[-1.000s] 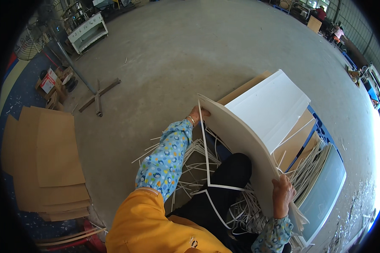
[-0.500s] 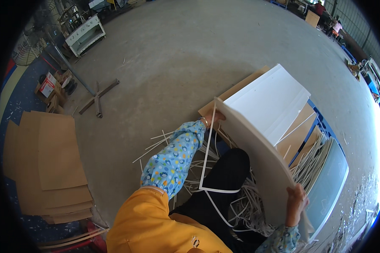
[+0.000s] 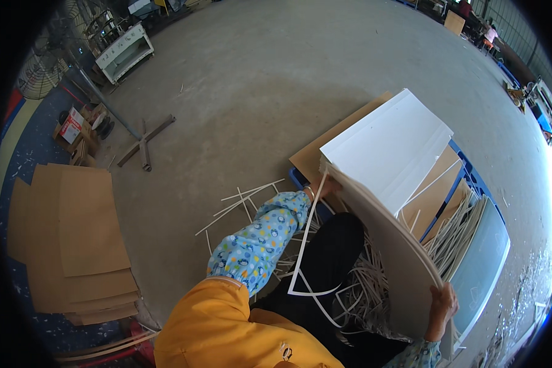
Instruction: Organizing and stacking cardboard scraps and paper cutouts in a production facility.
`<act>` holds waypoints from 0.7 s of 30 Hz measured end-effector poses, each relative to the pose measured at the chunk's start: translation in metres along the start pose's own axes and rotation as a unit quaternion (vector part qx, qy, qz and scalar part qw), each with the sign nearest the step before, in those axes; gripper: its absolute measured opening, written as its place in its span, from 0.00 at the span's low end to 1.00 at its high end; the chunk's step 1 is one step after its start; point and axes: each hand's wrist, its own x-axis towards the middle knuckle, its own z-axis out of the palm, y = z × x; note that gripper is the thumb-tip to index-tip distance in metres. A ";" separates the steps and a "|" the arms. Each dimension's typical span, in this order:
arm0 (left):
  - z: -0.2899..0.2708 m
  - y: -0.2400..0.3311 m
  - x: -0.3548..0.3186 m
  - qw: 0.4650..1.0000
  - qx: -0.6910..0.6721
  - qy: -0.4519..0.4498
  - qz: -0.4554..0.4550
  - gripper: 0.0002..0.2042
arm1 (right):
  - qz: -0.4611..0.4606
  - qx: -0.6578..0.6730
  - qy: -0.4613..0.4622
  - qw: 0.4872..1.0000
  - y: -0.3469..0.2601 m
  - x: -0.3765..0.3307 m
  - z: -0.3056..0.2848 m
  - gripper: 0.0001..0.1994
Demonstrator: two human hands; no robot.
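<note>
A stack of large greyish-white sheets [image 3: 405, 264] stands tilted on edge in front of me, its layered edge facing up. My left hand [image 3: 329, 186] grips its far left corner, fingers partly hidden behind the sheets. Farther down the long edge, my right hand [image 3: 443, 305] is closed round the near right part. A thin white strip [image 3: 306, 239] hangs from the corner by my left hand, bends sharply and crosses over my dark-trousered leg. Tangled white strips [image 3: 371, 282] lie under and beside the stack.
Beyond the stack, a white folded sheet [image 3: 386, 147] lies on brown cardboard over a blue frame [image 3: 469, 172]. A pale blue panel [image 3: 487, 257] and bundled strips [image 3: 457, 230] are at right. Flat cardboard [image 3: 86, 227] lies left, near a fan stand [image 3: 143, 147]. People work far right.
Both hands and the stack have shifted slightly right and toward me. More layers show along its edge, and the hanging strip has swung with it.
</note>
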 end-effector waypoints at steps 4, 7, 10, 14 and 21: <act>0.009 0.013 -0.010 0.995 0.022 -0.097 0.019 0.21 | 0.023 -0.025 -0.055 0.998 0.018 -0.002 0.002 0.13; 0.022 0.016 -0.012 0.991 0.053 -0.119 0.013 0.20 | 0.071 -0.014 -0.077 0.994 0.009 -0.001 -0.010 0.13; 0.010 -0.012 0.003 0.991 0.058 -0.114 0.026 0.20 | 0.059 0.013 -0.100 0.993 -0.024 0.011 -0.016 0.13; -0.038 -0.046 0.006 0.986 0.155 -0.051 0.021 0.21 | -0.096 0.146 -0.049 0.983 -0.103 0.053 0.002 0.13; 0.004 0.009 -0.006 0.990 0.039 -0.110 0.074 0.20 | -0.199 0.160 0.008 0.967 -0.170 0.095 0.060 0.07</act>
